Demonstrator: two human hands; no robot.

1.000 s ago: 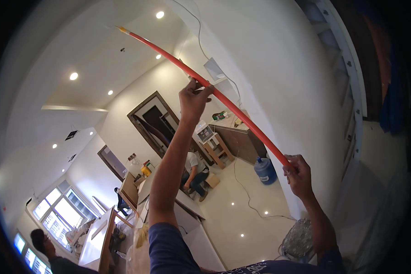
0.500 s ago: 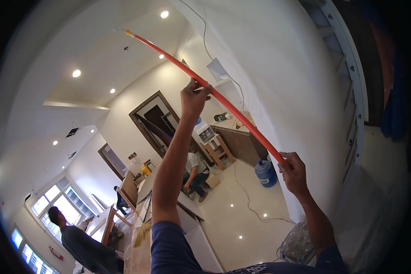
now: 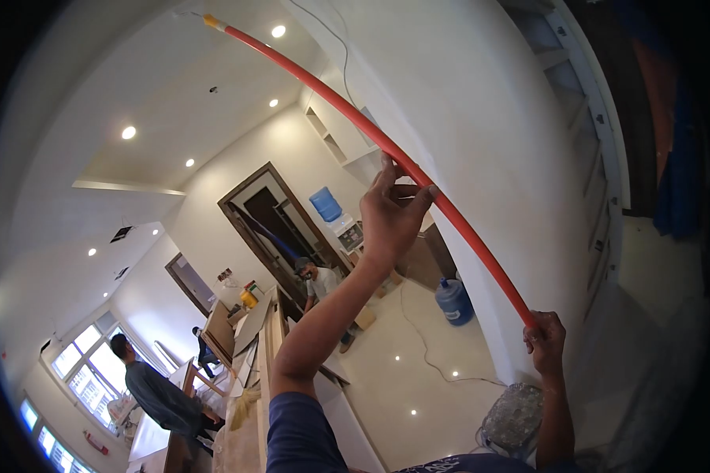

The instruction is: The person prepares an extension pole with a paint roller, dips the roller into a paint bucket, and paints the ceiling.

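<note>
A long red pole [image 3: 331, 98] slants across the view, from the ceiling at upper left down to the right, bowed by the lens. Its far end carries a yellow tip [image 3: 211, 21] with a thin pale wire-like piece beyond it. My left hand [image 3: 396, 214] holds the pole near its middle, thumb on one side and fingertips on the other. The bottom end sits in my right hand [image 3: 546, 343], whose fingers are wrapped round it. What the wire-like piece is, I cannot make out.
White wall [image 3: 481, 158] stands close on the right. A blue water bottle [image 3: 453, 301] and a cable [image 3: 430, 351] are on the floor, near a speckled grey bundle [image 3: 512, 418]. Boards and a workbench [image 3: 249, 410] lie left. A person [image 3: 162, 394] stands there; another [image 3: 319, 284] bends near the doorway.
My left hand has moved right and down, and my right hand lower and slightly right, the pole shifting with them. The person near the doorway has risen from a crouch.
</note>
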